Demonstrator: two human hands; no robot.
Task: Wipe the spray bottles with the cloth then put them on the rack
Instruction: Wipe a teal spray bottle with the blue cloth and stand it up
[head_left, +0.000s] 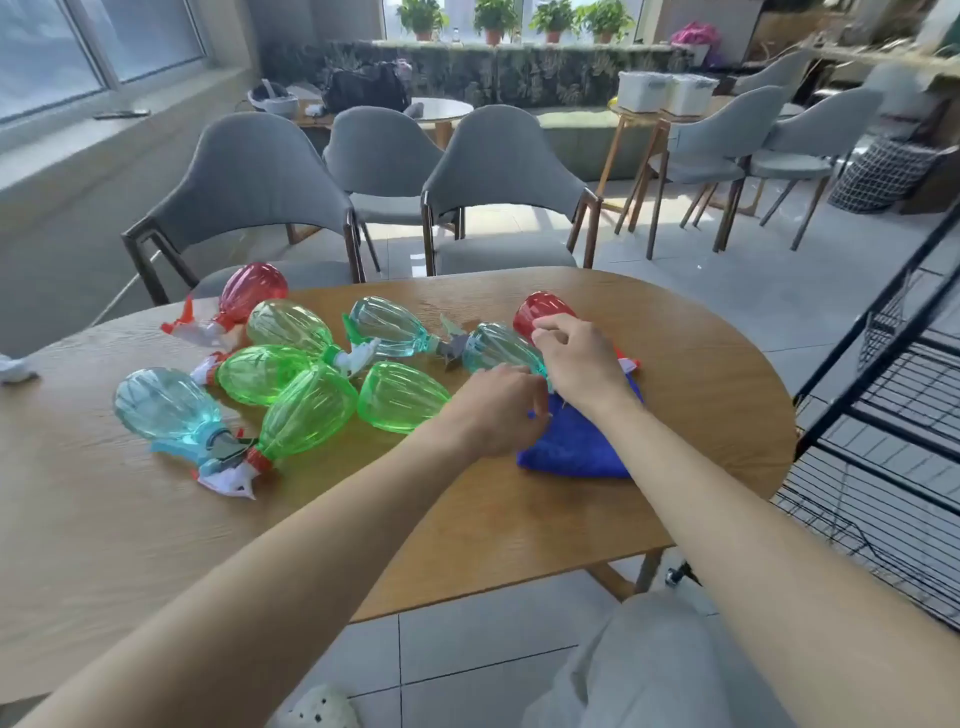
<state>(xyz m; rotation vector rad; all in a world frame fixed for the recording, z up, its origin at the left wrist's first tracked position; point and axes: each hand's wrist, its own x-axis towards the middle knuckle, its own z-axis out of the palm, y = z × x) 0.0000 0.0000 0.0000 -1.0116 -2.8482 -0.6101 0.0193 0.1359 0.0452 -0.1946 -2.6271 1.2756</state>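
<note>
Several plastic spray bottles lie on their sides on the wooden table (519, 530): red, green and teal ones. A blue cloth (576, 447) lies near the table's right end. My left hand (496, 413) rests at the cloth's left edge, fingers curled onto it. Just beyond, my right hand (582, 364) curls over the neck end of a teal bottle (496, 345), beside a red bottle (543, 312). That neck and my fingertips are hidden. The black wire rack (883, 374) stands to the right of the table.
Green bottles (306, 410) and a pale blue bottle (166, 405) crowd the table's middle and left. Grey chairs (498, 176) stand along the far side. White crumpled material (15, 369) lies at the left edge. Tiled floor separates table and rack.
</note>
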